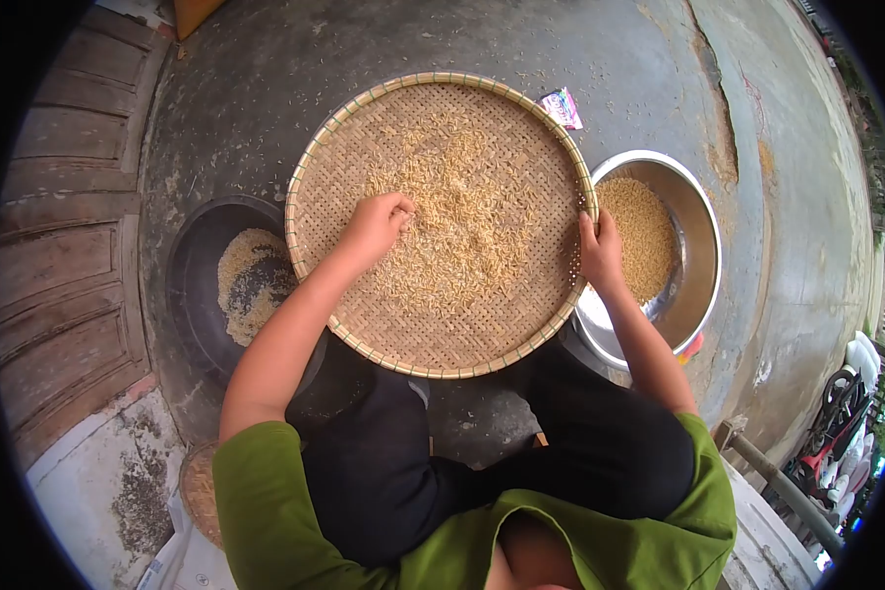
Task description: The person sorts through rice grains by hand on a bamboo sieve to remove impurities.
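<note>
Round tan woven-bamboo tray (339,177) above black-clad lap (600,442); likely light, stiff, best held by rim. Right hand (602,258) clasping rim; left hand (372,231) pinched narrow, contents unclear, over loose, probably slippery straw-coloured grain (462,246).

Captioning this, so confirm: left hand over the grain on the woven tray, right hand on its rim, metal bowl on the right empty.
The metal bowl isn't empty: the head view shows piled grain inside. The rest holds: left hand over loose grain on the woven tray, right hand on its rim.
</note>
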The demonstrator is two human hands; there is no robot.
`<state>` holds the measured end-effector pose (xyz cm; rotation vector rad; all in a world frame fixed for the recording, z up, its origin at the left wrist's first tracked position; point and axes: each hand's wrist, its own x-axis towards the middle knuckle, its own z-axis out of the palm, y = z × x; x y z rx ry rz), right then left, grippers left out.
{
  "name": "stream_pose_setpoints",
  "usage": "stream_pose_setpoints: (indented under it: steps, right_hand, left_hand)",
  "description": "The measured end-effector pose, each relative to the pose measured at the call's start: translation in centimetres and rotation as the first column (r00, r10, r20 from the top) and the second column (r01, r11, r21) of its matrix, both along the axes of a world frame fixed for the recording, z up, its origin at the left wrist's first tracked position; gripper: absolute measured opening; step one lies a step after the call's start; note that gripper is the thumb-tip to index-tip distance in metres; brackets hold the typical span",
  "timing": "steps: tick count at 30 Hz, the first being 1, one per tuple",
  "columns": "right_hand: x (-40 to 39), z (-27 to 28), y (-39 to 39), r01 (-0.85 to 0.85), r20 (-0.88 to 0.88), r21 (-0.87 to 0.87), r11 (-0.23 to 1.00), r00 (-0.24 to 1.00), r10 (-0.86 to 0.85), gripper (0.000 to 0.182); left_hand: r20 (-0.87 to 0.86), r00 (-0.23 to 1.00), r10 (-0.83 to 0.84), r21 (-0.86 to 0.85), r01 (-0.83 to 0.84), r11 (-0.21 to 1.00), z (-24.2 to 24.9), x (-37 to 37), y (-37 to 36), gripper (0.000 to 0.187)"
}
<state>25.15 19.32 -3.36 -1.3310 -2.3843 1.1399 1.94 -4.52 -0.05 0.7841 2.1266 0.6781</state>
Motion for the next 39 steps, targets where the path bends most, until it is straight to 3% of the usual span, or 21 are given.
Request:
stream_pose_setpoints:
  steps: [2, 6, 8, 15, 26, 30, 33, 35, 39]
  right_hand:
    - [0.0, 0.2, 0.0, -0.001, -0.005, -0.010, 1.000, 1.000, 0.001, 0.030]
    - [-0.1, 0.6, -0.2, -0.008, -0.019, -0.002, 1.000, 1.000, 0.008, 0.029]
    - [-0.1, 0.7, -0.2, -0.006, -0.015, 0.003, 1.000, 1.000, 0.006, 0.029]
    - [-0.1, 0.6, -0.1, -0.003, -0.024, -0.007, 1.000, 1.000, 0.003, 0.029]
    - [-0.1, 0.8, -0.1, 0.008, 0.010, -0.011, 1.000, 1.000, -0.008, 0.032]
    - [-0.1, 0.6, -0.1, 0.024, 0.007, -0.022, 0.999, 1.000, -0.024, 0.031]
    - [-0.2, 0.8, -0.2, 0.030, 0.014, 0.001, 1.000, 0.999, -0.030, 0.031]
    - [-0.2, 1.0, -0.2, 0.031, 0.018, -0.014, 0.999, 0.999, -0.030, 0.032]
    - [-0.1, 0.6, -0.1, 0.026, -0.009, -0.023, 0.999, 1.000, -0.026, 0.032]
  left_hand:
    - [0.286, 0.941, 0.178, 0.069, -0.206, 0.976, -1.1, -0.6, -0.5, 0.020]
    - [0.428, 0.874, 0.229, 0.081, -0.289, 0.954, -0.7, -1.1, -0.7, 0.024]
    - [0.553, 0.768, 0.323, 0.052, -0.419, 0.907, -0.2, -0.9, -0.7, 0.028]
    - [0.615, 0.714, 0.334, -0.011, -0.415, 0.910, 0.8, -1.1, -0.6, 0.030]
    - [0.496, 0.820, 0.283, 0.033, -0.344, 0.938, 0.3, -0.9, -1.0, 0.031]
    - [0.514, 0.801, 0.308, 0.027, -0.373, 0.927, 1.0, -0.9, -0.7, 0.030]
    - [0.626, 0.697, 0.349, 0.039, -0.475, 0.879, 1.2, -1.1, -0.7, 0.029]
    - [0.788, 0.524, 0.324, 0.040, -0.569, 0.821, 1.1, -1.3, -0.8, 0.031]
    - [0.841, 0.425, 0.334, -0.008, -0.608, 0.794, 0.8, -1.3, 0.7, 0.033]
